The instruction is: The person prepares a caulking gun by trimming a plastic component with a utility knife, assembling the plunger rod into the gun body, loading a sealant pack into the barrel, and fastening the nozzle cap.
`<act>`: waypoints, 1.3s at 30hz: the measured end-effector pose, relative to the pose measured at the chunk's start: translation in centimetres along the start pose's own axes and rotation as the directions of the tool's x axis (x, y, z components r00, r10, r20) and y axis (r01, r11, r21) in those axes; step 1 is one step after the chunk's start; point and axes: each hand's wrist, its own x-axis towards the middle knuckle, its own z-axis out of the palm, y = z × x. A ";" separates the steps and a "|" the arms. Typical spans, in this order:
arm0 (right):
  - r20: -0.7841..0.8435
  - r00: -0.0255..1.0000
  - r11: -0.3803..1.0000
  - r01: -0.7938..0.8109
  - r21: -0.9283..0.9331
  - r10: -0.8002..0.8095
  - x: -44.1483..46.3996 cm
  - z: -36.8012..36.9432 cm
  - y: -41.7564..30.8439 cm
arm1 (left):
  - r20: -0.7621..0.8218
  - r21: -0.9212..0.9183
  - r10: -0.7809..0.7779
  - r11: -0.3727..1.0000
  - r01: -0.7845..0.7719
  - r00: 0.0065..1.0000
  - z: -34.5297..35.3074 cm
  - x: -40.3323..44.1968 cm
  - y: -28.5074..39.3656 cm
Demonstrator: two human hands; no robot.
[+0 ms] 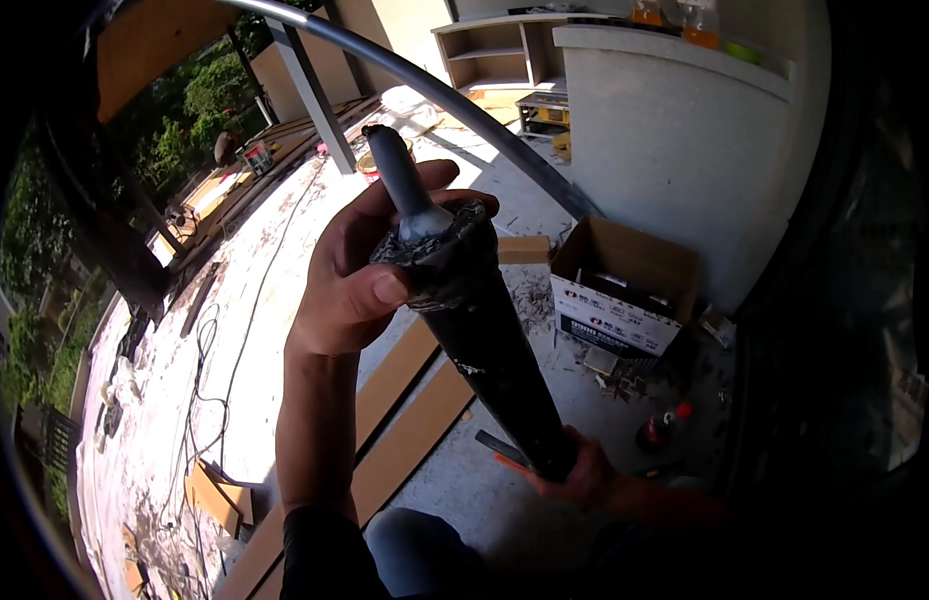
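Note:
A black caulking gun point(492, 360) is held up in front of me, its barrel slanting from upper left to lower right. Its grey nozzle point(396, 175) points up and away, with dark residue on the tip and smeared around the front cap point(449, 245). My left hand point(346, 275) is closed around that cap, thumb on the near side and fingers curled behind. At the rear of the barrel, my right hand point(586, 472) grips the handle end, partly in shadow. A grey piece and an orange piece stick out beside it.
Long brown boards point(414, 420) lie on the floor below. To the right are an open cardboard box point(624, 290), a bottle with a red cap point(656, 430) and scattered debris. A counter wall point(674, 140) stands behind. Cables point(209, 400) run across the left floor.

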 end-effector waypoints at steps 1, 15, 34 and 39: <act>-0.086 0.996 0.999 0.032 -0.035 -0.035 0.0 0.2 -0.4 | 0.005 0.039 0.023 0.999 -0.023 1.000 -0.3 0.0 -0.3; 0.118 0.990 0.994 -0.086 0.073 0.077 0.4 -1.7 -1.7 | 0.245 -0.298 0.099 0.954 -0.022 0.965 -0.3 1.6 -2.8; -0.135 0.990 0.999 -0.047 -0.004 0.046 -0.1 -0.7 -2.2 | 0.038 -0.114 0.098 0.989 -0.094 0.994 0.9 0.4 1.0; -0.243 0.969 0.993 0.023 -0.119 -0.052 0.6 -1.0 -1.9 | -0.016 -0.004 0.140 0.990 -0.140 0.990 1.5 0.2 0.6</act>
